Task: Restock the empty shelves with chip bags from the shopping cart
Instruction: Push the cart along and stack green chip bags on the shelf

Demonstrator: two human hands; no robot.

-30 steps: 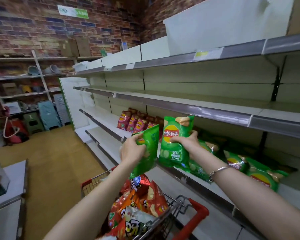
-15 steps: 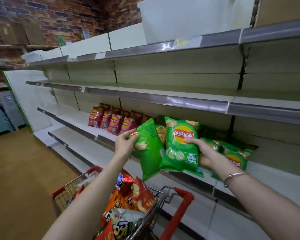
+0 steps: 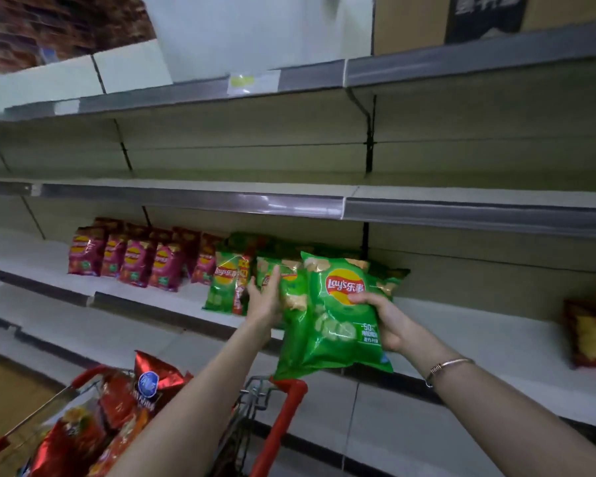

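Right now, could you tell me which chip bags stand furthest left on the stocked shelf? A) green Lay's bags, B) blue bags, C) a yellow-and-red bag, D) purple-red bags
D: the purple-red bags stand in a row at the left end of the shelf, with the green bags on the shelf to their right, near the left hand.

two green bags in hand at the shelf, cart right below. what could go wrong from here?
1. The right hand holds the front green bag only by its edge, out past the shelf lip; it could slip into the cart.
2. The left hand pushing the second green bag in could topple the standing green bags.
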